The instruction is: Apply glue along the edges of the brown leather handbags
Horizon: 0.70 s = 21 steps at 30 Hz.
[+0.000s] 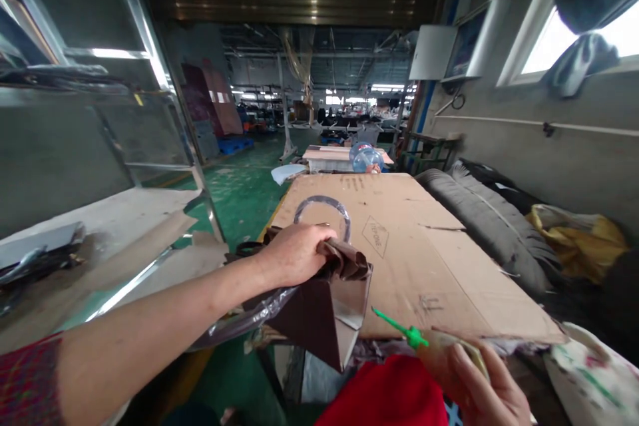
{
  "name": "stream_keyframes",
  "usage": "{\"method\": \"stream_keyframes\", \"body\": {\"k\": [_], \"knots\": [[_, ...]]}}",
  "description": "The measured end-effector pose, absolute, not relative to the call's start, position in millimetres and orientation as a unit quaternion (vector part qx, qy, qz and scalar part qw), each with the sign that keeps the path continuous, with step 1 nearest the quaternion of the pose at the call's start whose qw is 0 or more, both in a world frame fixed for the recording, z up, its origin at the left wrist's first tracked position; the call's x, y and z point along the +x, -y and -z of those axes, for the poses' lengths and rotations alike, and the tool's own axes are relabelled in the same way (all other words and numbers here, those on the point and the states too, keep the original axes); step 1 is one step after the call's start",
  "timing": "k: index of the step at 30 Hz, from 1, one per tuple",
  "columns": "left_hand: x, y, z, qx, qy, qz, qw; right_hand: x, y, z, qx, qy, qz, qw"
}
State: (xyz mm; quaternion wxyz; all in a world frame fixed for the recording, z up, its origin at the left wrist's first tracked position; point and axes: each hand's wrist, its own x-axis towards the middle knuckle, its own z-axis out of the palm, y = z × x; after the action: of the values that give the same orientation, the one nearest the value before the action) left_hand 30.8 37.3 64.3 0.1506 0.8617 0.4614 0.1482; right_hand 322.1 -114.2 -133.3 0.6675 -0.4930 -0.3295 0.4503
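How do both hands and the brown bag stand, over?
Left hand gripping brown bag by crumpled top. Right hand holding green-tipped tool, tip toward bag. Plastic-wrapped handle arching beyond left hand.

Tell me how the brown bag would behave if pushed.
The top of the brown bag would probably fold easily, since it bunches under the left hand. Its flat, straight-edged sides suggest a stiffer body. The looped handle looks plastic-wrapped and shiny, so it may be slippery.

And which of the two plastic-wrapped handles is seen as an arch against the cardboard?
The far handle, just beyond the left hand; the other handle, on the near side, stretches toward the picture's lower left.
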Motion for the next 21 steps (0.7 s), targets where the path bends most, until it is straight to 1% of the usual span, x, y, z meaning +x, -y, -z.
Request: {"method": "stream_keyframes", "body": {"k": [4, 6, 10, 16, 18, 21], "knots": [[30.8, -37.1, -60.5, 0.849, -0.479, -0.16, 0.153, 327.6, 109.5, 130.0, -0.578, 0.409, -0.378, 0.596], [29.8, -34.8, -60.1, 0.844, -0.489, -0.156, 0.153, 324.8, 109.1, 124.8, -0.597, 0.464, -0.336, 0.562], [28.3, -29.0, -59.5, 0.843, -0.491, -0.147, 0.163, 317.8, 106.0, 120.6, -0.592, 0.543, -0.278, 0.526], [29.9, -32.0, -58.9, 0.832, -0.499, -0.168, 0.174, 315.5, 87.6, 120.7, -0.558, 0.636, -0.204, 0.492], [33.6, -32.3, -58.6, 0.834, -0.5, -0.164, 0.168, 315.3, 82.7, 116.5, -0.549, 0.661, -0.197, 0.472], [39.4, -30.0, -57.9, 0.836, -0.498, -0.163, 0.159, 314.6, 79.7, 108.4, -0.556, 0.663, -0.231, 0.445]]}}
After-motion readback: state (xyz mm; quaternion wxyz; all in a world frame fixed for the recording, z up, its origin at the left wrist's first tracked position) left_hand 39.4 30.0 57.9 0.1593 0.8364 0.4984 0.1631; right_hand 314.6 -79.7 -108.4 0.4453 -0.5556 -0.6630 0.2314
